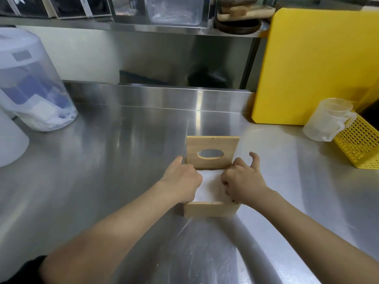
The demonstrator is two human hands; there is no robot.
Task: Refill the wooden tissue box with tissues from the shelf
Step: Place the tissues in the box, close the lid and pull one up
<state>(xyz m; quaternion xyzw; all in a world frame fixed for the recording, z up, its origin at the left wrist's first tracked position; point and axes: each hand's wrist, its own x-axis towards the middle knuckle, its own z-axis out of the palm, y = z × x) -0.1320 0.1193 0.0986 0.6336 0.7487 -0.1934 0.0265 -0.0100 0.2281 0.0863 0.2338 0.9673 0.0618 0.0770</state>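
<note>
Stainless steel counter [114,156] with a steel backsplash, steel shelf [143,29] above it.

Far left of the left hand [181,179]: a clear plastic container [34,83] standing upside down, blue and white packets inside it, heaped at the bottom. Just beside it, nearer the camera, a white plastic tub [10,144], contents not visible.

On the shelf, above and beyond both hands: clear bins [174,11], contents too blurred to tell, and to their right stacked wooden trays and dark plates [240,17].

Centre: wooden tissue box [211,209] on the counter, between the two hands. Its lid [213,148] with the oval slot is up, standing almost upright at the far edge. White tissues [209,185] lie inside, filling the box.

Left hand at the box's left side, fingers curled down over the tissues' left edge, thumb out by the lid corner. Right hand [243,181] at the box's right side, fingers bent and pressing on the tissues' right edge, thumb sticking up. Neither hand lifts anything; both press on the stack. Hands cover the side walls of the box.

Right of the right hand, well apart: a yellow cutting board [315,66] leaning upright against the wall. In front of it, clear measuring cups [328,119] nested together, touching a yellow perforated basket [361,148]; basket contents not visible.

Dark sleeve [26,271] at the bottom left, on the left arm.
</note>
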